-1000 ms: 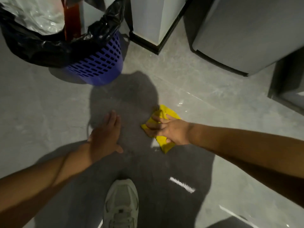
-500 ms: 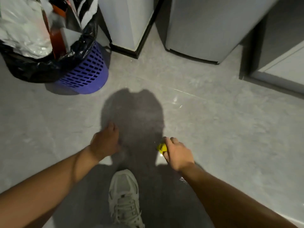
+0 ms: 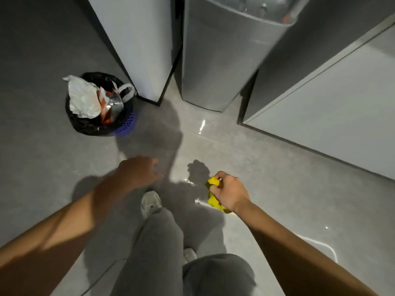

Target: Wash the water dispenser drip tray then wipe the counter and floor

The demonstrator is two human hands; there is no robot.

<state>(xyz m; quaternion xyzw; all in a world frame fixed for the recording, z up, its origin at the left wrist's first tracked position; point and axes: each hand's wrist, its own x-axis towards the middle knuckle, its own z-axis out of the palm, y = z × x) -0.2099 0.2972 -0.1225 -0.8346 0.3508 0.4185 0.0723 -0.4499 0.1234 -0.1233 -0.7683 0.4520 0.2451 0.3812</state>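
The right hand (image 3: pixel 229 192) bunches the yellow cloth (image 3: pixel 213 194) above the floor (image 3: pixel 277 178), likely keeping its wet side inward. The left hand (image 3: pixel 140 171) hangs loosely open, empty, for balance.

Both forearms extend forward and downward. Left hand (image 3: pixel 139 170): blurred, fingers loosely curled, empty, palm down. Right hand (image 3: pixel 229 192): closed in a fist around a yellow cloth (image 3: pixel 213 198), knuckles up, right of the left hand.

Right hand (image 3: pixel 229 191) clutches a bunched yellow cloth (image 3: pixel 213 195) above the grey floor (image 3: pixel 277 178); left hand (image 3: pixel 139 171) empty
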